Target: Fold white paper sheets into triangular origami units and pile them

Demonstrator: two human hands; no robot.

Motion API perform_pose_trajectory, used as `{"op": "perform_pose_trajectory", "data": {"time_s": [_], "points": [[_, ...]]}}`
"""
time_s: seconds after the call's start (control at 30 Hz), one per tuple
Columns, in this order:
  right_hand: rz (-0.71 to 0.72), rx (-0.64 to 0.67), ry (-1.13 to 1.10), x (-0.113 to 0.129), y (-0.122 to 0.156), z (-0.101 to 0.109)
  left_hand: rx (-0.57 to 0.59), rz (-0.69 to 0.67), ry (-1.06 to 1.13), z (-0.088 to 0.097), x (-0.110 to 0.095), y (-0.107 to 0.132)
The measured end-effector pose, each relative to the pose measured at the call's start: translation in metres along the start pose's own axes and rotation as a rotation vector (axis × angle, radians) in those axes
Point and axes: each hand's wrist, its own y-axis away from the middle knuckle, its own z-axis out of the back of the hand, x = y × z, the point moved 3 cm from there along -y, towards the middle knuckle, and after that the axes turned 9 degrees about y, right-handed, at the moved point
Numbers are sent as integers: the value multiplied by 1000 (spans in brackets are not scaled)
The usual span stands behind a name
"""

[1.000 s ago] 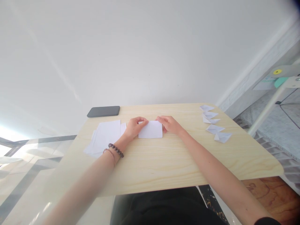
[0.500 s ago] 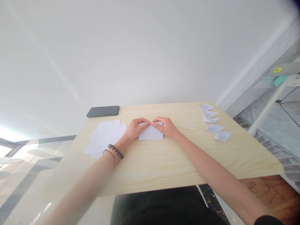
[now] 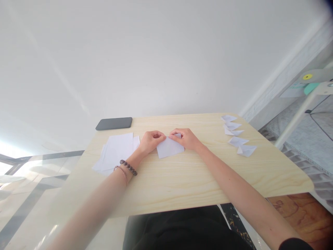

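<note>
Between my hands a small folded sheet of white paper lies on the wooden table, turned a little askew. My left hand pinches its far edge near the left corner, thumb against fingertips. On the other side, my right hand grips the far edge toward the right corner, also between thumb and fingers. The fingers partly cover the paper's far edge, so the fold there cannot be fully seen. A dark bead bracelet circles my left wrist.
Left of my hands lies a loose stack of white paper sheets. A dark phone rests at the table's far left corner. Several folded paper boats stand in a row along the right side. A white wall rises behind the table.
The folded paper has rotated, its right side now tilting away from me and its near edge slanted. Both hands have shifted slightly, the fingertips moving a little further apart.
</note>
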Motion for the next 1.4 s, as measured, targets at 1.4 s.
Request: {"op": "perform_pose_trajectory", "data": {"time_s": [1.4], "points": [[-22,-58,-29,-1,2,-9,55,-86,-218,-2,-8,3]]}}
